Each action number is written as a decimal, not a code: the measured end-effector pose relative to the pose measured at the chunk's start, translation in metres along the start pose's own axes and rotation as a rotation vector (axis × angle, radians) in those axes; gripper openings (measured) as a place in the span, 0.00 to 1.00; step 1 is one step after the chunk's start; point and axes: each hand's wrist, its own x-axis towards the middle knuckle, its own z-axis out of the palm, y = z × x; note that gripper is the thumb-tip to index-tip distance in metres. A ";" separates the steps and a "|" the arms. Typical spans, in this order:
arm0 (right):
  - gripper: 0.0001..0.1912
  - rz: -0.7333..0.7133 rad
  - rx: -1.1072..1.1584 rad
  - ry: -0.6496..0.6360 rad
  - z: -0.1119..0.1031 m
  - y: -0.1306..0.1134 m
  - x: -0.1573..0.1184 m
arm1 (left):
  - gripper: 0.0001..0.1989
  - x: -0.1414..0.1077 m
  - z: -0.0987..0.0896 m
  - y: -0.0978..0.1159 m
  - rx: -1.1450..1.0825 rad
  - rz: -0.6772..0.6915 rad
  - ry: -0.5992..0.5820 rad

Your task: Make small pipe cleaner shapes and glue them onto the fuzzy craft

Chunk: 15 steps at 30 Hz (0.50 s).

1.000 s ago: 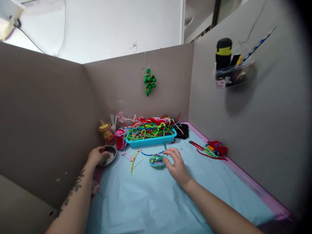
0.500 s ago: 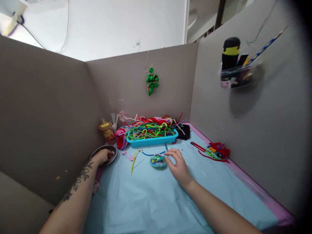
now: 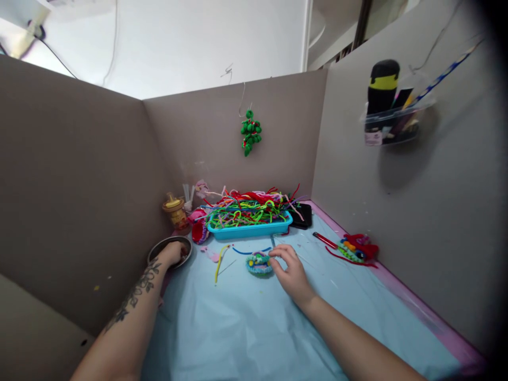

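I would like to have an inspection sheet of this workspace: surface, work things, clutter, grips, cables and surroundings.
Surface: light-blue covering, creased; pink edging on the right.
Work things: round blue fuzzy piece on the covering; grey bowl to its left.
Clutter: blue tray heaped with coloured stems; loose yellow stem; red-and-green piece at the right.
Grips: left hand in the bowl, fingertips hidden; right hand at the fuzzy piece's right edge, contact unclear.
Cables: dark cable against the white wall, upper left.
Surroundings: grey panels on three sides; green ornament hanging before the back one; clear container at the right one.
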 end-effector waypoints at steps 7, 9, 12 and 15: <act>0.04 -0.005 0.026 -0.020 0.000 0.002 0.000 | 0.07 -0.009 -0.001 0.011 0.330 0.081 -0.078; 0.04 0.000 0.034 -0.026 0.000 0.002 0.000 | 0.06 -0.013 -0.001 0.014 0.369 0.086 -0.061; 0.04 0.018 0.043 -0.033 0.001 0.003 0.000 | 0.05 -0.019 -0.001 0.020 0.381 0.075 -0.013; 0.04 0.029 0.059 -0.037 0.001 0.004 0.000 | 0.04 -0.026 -0.001 0.025 0.340 0.051 0.050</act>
